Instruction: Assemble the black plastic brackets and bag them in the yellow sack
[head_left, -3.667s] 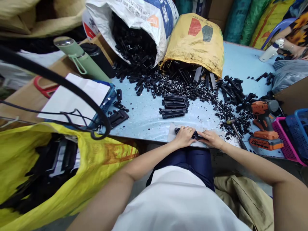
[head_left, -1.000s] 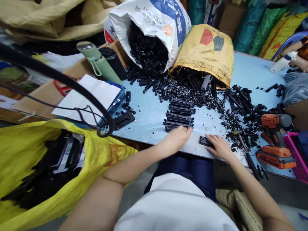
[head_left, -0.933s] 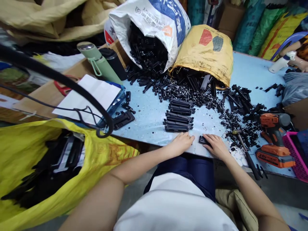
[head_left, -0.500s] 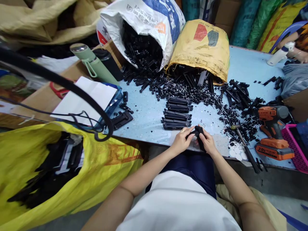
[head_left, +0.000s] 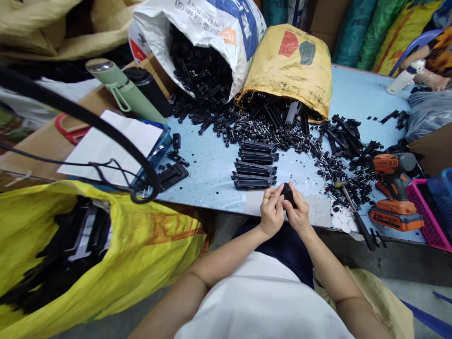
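Observation:
Between both hands, over the table's front edge, is a black plastic part [head_left: 288, 193], mostly covered by fingers. My left hand [head_left: 273, 212] closes on its left side, and a ring shows on one finger. From the right, my right hand [head_left: 298, 212] grips the same part, with the thumbs close together. Just beyond the left hand lies a row of several long black plastic pieces [head_left: 254, 181], side by side on the blue table [head_left: 208, 176].
A white sack [head_left: 233, 42] and a yellow sack [head_left: 289, 61] spill black parts and screws [head_left: 261, 122]. At right are a hammer [head_left: 355, 212], an orange cordless drill [head_left: 395, 188] and a pink basket [head_left: 423, 212]. A green flask [head_left: 116, 84] stands left; another person's hand [head_left: 438, 82] shows far right.
My hands have drawn together around the black part, which now points away from me and shows less. The whole view has shifted slightly.

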Demonstrator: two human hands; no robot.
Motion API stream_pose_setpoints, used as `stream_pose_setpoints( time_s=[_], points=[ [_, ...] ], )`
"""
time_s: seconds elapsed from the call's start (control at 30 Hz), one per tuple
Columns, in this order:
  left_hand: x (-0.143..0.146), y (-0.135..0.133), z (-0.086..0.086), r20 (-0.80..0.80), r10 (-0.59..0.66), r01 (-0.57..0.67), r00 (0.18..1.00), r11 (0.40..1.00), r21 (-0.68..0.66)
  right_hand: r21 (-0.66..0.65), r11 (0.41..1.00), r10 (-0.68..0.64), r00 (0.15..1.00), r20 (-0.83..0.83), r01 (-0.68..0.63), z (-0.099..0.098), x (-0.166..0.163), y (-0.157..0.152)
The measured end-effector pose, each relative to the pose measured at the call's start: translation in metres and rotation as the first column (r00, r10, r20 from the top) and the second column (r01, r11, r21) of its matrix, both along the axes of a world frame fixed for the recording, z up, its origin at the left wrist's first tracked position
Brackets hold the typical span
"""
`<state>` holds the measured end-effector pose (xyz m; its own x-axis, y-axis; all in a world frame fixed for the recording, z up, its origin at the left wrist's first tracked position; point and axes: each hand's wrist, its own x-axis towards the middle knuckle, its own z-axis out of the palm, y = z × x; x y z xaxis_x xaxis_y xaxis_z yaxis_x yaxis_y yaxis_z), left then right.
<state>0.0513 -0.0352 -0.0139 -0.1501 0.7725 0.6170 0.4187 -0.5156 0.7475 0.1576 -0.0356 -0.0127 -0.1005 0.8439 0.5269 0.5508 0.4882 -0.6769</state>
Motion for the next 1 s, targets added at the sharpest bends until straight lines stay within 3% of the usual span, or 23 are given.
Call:
stream_pose_setpoints(
  time_s=[0.17, 0.37, 0.5, 0.57, 0.6, 0.67, 0.7, 0.77, 0.8, 0.87, 1.0],
  points=[
    [-0.018, 0.012, 0.005, 0.001, -0.225, 0.225, 0.974, 0.974, -0.008, 0.013, 1.000, -0.022, 1.000, 0.004, 0.022, -0.004, -0.002, -0.001],
    [-0.026, 0.024, -0.001, -0.002, -0.310, 0.308, 0.951, 0.946, -0.104, -0.156, 0.987, -0.034, 0.998, -0.053, 0.026, -0.016, -0.005, -0.004],
    [-0.029, 0.013, -0.023, 0.009, -0.200, 0.192, 0.980, 0.927, -0.321, -0.320, 0.944, 0.140, 0.975, 0.172, -0.079, -0.018, 0.012, 0.019],
    [-0.032, 0.003, -0.033, -0.084, -0.138, 0.091, 0.987, 0.904, -0.419, -0.349, 0.937, 0.133, 0.920, 0.368, 0.004, -0.013, 0.035, 0.048],
    [-0.034, -0.001, -0.036, -0.174, -0.142, 0.053, 0.974, 0.900, -0.432, -0.325, 0.941, 0.071, 0.890, 0.451, 0.090, -0.010, 0.050, 0.067],
    [-0.037, -0.003, -0.036, -0.395, -0.227, 0.057, 0.890, 0.916, -0.398, -0.233, 0.925, -0.124, 0.818, 0.562, 0.300, 0.000, 0.083, 0.108],
    [-0.038, -0.002, -0.035, -0.497, -0.292, 0.101, 0.817, 0.921, -0.376, -0.173, 0.886, -0.251, 0.758, 0.601, 0.431, 0.005, 0.099, 0.128],
    [-0.036, 0.006, -0.028, -0.642, -0.410, 0.209, 0.648, 0.906, -0.367, -0.087, 0.728, -0.457, 0.577, 0.676, 0.680, 0.014, 0.126, 0.161],
    [-0.034, 0.011, -0.025, -0.688, -0.448, 0.246, 0.571, 0.893, -0.377, -0.073, 0.645, -0.501, 0.493, 0.711, 0.760, 0.017, 0.135, 0.174],
    [-0.031, 0.020, -0.018, -0.745, -0.466, 0.244, 0.477, 0.885, -0.398, -0.081, 0.553, -0.489, 0.401, 0.775, 0.829, 0.019, 0.147, 0.189],
    [-0.034, 0.023, -0.012, -0.793, -0.409, 0.118, 0.451, 0.908, -0.402, -0.110, 0.574, -0.422, 0.408, 0.809, 0.811, 0.015, 0.151, 0.191]
  ],
)
